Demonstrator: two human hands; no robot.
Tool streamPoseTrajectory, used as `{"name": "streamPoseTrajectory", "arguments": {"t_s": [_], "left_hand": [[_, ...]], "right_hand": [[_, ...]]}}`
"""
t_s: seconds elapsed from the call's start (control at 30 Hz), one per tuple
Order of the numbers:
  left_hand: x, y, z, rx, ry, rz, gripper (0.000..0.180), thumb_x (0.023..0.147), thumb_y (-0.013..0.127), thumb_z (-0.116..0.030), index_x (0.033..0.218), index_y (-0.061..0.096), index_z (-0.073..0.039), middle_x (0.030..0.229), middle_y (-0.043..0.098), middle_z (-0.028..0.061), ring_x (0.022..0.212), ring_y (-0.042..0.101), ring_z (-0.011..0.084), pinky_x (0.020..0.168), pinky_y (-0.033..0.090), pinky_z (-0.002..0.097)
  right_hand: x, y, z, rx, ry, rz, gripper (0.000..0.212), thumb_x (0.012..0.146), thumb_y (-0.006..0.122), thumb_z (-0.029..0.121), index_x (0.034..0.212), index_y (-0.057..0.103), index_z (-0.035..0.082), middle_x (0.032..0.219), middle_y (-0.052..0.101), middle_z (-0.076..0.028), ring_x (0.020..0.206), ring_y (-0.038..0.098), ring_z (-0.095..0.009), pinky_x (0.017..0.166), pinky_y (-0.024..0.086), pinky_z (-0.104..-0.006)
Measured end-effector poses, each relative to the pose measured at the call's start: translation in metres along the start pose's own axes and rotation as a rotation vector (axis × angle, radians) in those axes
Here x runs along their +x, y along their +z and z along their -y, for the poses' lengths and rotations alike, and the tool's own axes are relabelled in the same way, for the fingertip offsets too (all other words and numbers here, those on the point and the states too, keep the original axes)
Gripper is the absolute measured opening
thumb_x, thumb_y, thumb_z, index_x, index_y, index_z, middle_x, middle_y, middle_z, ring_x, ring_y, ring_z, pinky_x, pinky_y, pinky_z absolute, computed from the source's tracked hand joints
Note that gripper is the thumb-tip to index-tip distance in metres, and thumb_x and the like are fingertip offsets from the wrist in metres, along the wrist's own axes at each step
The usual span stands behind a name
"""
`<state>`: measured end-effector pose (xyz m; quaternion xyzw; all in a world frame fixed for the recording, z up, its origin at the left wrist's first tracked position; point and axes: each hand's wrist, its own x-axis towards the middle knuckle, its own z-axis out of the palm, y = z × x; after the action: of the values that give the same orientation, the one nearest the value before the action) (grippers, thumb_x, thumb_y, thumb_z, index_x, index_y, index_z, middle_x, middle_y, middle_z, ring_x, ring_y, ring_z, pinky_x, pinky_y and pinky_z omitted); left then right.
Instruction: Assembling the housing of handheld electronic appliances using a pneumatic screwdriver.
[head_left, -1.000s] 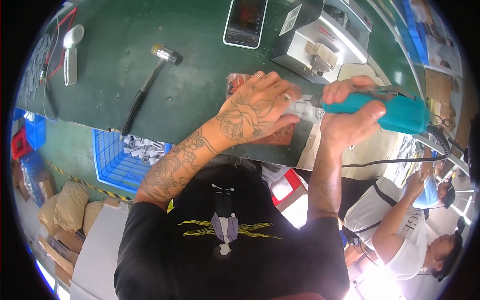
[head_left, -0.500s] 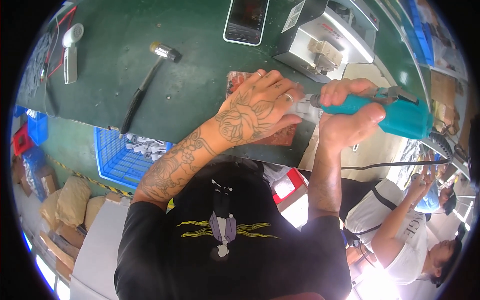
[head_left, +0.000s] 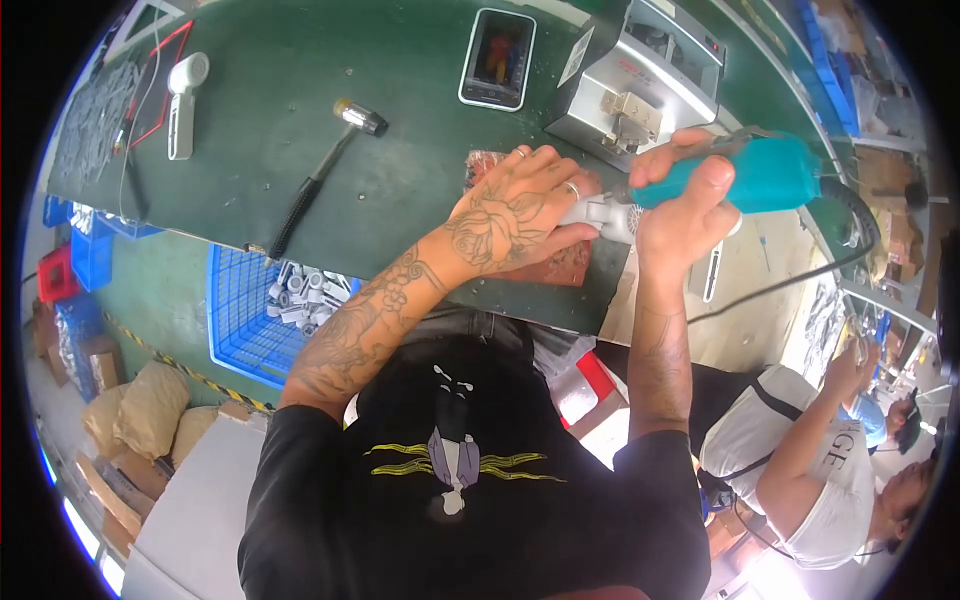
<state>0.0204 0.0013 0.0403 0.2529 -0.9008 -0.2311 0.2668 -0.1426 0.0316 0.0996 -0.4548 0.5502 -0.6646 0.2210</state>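
Note:
My left hand (head_left: 515,212), with rings on its fingers, is closed around a white plastic piece with a round ribbed end (head_left: 622,218). It presses the piece against a worn reddish-brown pad (head_left: 562,265) on the green bench. Just to the right, my right hand (head_left: 680,215) grips a teal electric screwdriver (head_left: 775,172), its thumb along the body. The screwdriver lies nearly level, nose toward the piece; whether the bit touches it I cannot tell. A black cord (head_left: 855,235) runs from its back end.
A mallet (head_left: 325,170) and a white handheld fan (head_left: 185,100) lie on the left of the bench. At the back are a phone (head_left: 497,58) and a grey metal machine (head_left: 630,95). Below the bench edge, a blue crate (head_left: 228,310) holds white parts. A co-worker (head_left: 800,460) is at right.
The screwdriver's back end has swung up and away from me, and more of the white piece shows. My left hand stays on the piece. The whole view has shifted slightly.

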Motion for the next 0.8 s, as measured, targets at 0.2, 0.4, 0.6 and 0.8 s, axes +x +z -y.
{"name": "streamPoseTrajectory", "arguments": {"t_s": [0.2,0.4,0.6,0.8], "left_hand": [[-0.002,-0.002,-0.001,-0.052,-0.021,-0.001,0.036,0.095,0.060,-0.036,0.113,0.066,-0.006,0.117,0.062,0.0126,0.118,0.053,0.0317,0.107,0.041,0.0503],[-0.002,0.001,-0.003,-0.063,-0.020,0.008,0.032,0.096,0.057,-0.030,0.115,0.066,-0.006,0.117,0.062,0.0128,0.116,0.054,0.0322,0.107,0.041,0.0517],[-0.004,0.000,0.001,-0.135,-0.037,0.014,0.032,0.096,0.058,-0.031,0.117,0.066,-0.008,0.116,0.062,0.0115,0.115,0.054,0.0308,0.104,0.042,0.0497],[0.002,-0.002,-0.001,-0.067,-0.031,0.043,0.033,0.095,0.060,-0.031,0.118,0.066,-0.009,0.116,0.063,0.0105,0.114,0.054,0.0292,0.103,0.042,0.0484]], "right_hand": [[0.043,0.014,-0.001,-0.039,-0.243,-0.048,0.058,0.103,0.051,0.052,0.103,0.053,-0.006,0.070,0.055,-0.010,0.063,0.058,-0.023,0.059,0.049,-0.0349],[0.044,0.016,-0.023,0.103,-0.318,-0.027,0.040,0.102,0.059,0.037,0.097,0.057,-0.002,0.066,0.060,-0.006,0.059,0.059,-0.015,0.055,0.045,-0.0283],[0.020,0.017,0.007,0.086,-0.099,-0.052,0.041,0.102,0.059,0.037,0.098,0.057,-0.004,0.066,0.057,-0.006,0.058,0.057,-0.015,0.055,0.046,-0.0298],[-0.022,-0.011,0.020,0.214,0.027,-0.066,0.067,0.093,0.063,0.057,0.108,0.055,-0.008,0.065,0.054,-0.008,0.059,0.057,-0.021,0.056,0.047,-0.0327]]}}
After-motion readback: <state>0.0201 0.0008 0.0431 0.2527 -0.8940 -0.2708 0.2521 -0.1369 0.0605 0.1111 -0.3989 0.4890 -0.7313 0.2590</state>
